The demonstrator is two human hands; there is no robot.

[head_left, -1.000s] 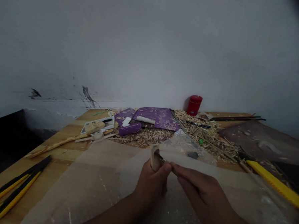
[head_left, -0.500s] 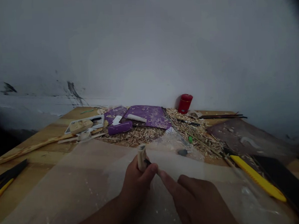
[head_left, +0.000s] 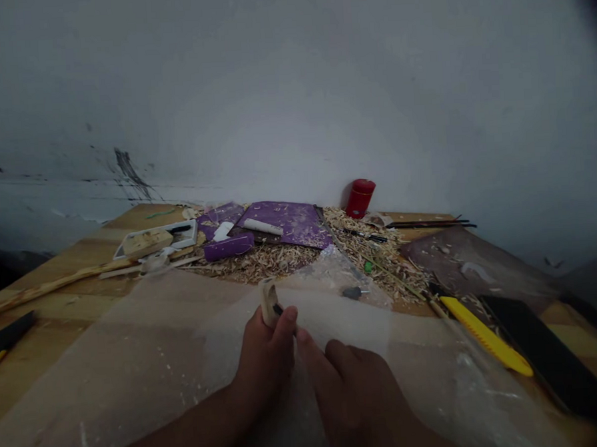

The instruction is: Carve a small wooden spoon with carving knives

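Note:
My left hand [head_left: 264,355] is shut on a small pale wooden piece [head_left: 269,304], which stands upright above its fingers. A dark tool tip [head_left: 278,309] touches the wood beside my left thumb. My right hand [head_left: 352,394] lies close by, its fingers pinched towards that tip. The tool seems to be a small knife held in those fingers, but its shaft is mostly hidden. Both hands are above a translucent plastic sheet [head_left: 135,359].
Wood shavings [head_left: 260,264] and purple mats [head_left: 286,223] lie beyond the sheet, below a red canister [head_left: 360,198]. A yellow utility knife [head_left: 484,336] and a black strip [head_left: 550,354] are at the right. A long wooden stick [head_left: 56,285] lies at the left, near a white tray [head_left: 154,240].
The whole scene has slid left and up as the head view turned. My hands and the wooden piece have moved left in the picture, and my right fingers sit closer to my left hand.

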